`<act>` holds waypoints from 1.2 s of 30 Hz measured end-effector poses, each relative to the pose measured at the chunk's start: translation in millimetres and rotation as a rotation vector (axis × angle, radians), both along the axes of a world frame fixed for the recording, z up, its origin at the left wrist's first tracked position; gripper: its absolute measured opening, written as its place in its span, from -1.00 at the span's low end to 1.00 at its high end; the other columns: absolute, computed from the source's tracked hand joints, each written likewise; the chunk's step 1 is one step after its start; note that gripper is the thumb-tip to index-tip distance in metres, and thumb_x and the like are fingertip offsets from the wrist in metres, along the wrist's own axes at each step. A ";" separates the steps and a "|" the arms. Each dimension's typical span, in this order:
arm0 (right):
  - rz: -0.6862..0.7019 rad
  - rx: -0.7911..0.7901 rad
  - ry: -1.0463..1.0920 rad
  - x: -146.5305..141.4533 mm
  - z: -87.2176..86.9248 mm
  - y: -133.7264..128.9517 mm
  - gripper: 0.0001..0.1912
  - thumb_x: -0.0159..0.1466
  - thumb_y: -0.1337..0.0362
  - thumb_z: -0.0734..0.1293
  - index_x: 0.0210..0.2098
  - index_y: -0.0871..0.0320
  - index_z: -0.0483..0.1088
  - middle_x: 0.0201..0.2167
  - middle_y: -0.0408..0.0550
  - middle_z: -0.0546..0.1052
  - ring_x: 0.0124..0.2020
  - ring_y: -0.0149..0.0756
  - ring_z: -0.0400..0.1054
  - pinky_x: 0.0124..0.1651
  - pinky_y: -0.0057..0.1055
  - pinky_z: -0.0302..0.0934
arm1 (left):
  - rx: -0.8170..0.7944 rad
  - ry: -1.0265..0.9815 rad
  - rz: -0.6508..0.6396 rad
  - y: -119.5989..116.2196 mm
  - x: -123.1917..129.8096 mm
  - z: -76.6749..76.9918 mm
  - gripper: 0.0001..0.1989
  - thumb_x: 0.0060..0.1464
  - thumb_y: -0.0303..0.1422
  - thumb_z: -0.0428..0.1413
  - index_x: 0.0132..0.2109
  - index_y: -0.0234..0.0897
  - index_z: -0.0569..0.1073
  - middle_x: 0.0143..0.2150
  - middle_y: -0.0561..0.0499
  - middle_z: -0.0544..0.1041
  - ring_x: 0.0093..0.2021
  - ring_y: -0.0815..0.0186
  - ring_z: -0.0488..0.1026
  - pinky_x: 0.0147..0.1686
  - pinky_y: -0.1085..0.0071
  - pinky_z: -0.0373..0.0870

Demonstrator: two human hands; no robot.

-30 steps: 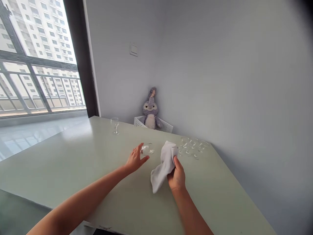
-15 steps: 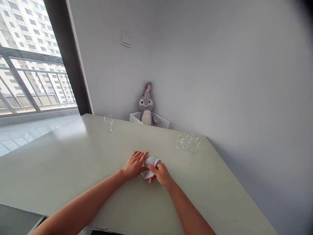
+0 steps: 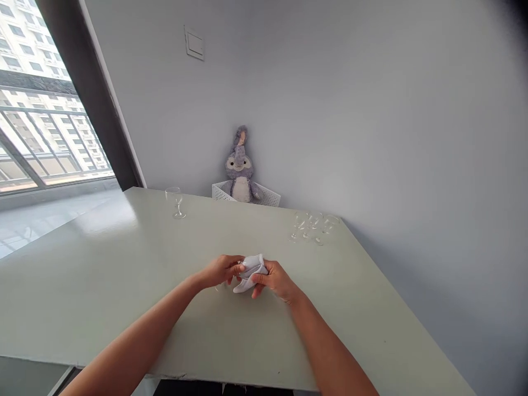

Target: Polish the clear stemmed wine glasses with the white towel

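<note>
A folded white cloth [image 3: 249, 270] is wrapped around a mostly hidden clear glass, just above the middle of the table. My right hand [image 3: 279, 280] grips the cloth from the right, thumb on top and fingers underneath. From the left, my left hand [image 3: 223, 269] closes its fingers on the glass near its stem. A thin clear curve, seemingly the foot of the wine glass [image 3: 216, 288], peeks out below my left wrist. The bowl lies under the cloth.
One stemmed glass [image 3: 176, 202] stands upright at the back left of the pale green table [image 3: 124, 280]. Several similar glasses [image 3: 313, 224] stand grouped near the back right corner. Behind the table, a plush rabbit [image 3: 240, 170] sits in a white basket [image 3: 270, 198] against the wall.
My left hand has turned from lying flat over the cloth to fingers curled in at its left side. The cloth is tilted differently. My view has shifted slightly.
</note>
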State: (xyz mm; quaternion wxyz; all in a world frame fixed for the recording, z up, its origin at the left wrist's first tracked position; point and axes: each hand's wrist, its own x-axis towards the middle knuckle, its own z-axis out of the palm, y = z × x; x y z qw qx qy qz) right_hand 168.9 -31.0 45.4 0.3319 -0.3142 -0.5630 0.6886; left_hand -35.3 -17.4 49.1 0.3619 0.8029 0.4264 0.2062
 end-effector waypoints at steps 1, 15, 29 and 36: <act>-0.078 -0.041 0.034 -1.2 -4.4 2.8 -0.63 0.03 0.12 0.39 -0.26 0.24 0.38 -0.45 -0.07 0.50 -0.62 -0.40 0.36 -0.54 -0.43 0.29 | 0.133 0.025 0.067 0.6 0.6 -0.7 -0.56 0.02 -0.03 -0.04 -0.03 -0.13 0.38 -0.36 0.01 0.49 -0.43 0.32 0.41 -0.39 0.42 0.29; 0.140 0.024 -0.062 12.4 8.5 -1.8 -0.68 0.00 0.25 0.40 -0.25 0.24 0.44 -0.39 -0.05 0.50 -0.51 -0.30 0.41 -0.40 -0.31 0.33 | -0.258 0.038 -0.217 -1.5 -11.4 13.4 -0.64 0.09 -0.10 -0.10 -0.28 -0.27 0.45 -0.46 0.00 0.48 -0.49 0.36 0.38 -0.51 0.46 0.27; -0.017 0.199 -0.222 7.2 6.2 1.0 -0.68 0.03 0.17 0.39 -0.23 0.15 0.43 -0.31 -0.09 0.49 -0.27 -0.26 0.36 -0.19 -0.33 0.21 | 0.350 0.145 0.075 0.9 -6.0 2.0 -0.77 0.03 -0.19 0.03 -0.31 -0.20 0.48 -0.57 0.08 0.36 -0.50 0.40 0.23 -0.49 0.49 0.07; -0.178 0.645 -0.552 16.4 5.0 12.9 -0.89 0.11 0.28 0.29 -0.37 0.12 0.45 -0.44 -0.14 0.47 -0.32 -0.28 0.31 -0.25 -0.38 0.18 | -0.270 -0.065 0.107 2.9 -9.9 14.2 -0.64 -0.09 -0.06 0.04 -0.36 -0.29 0.46 -0.55 0.07 0.33 -0.54 0.42 0.22 -0.59 0.53 0.08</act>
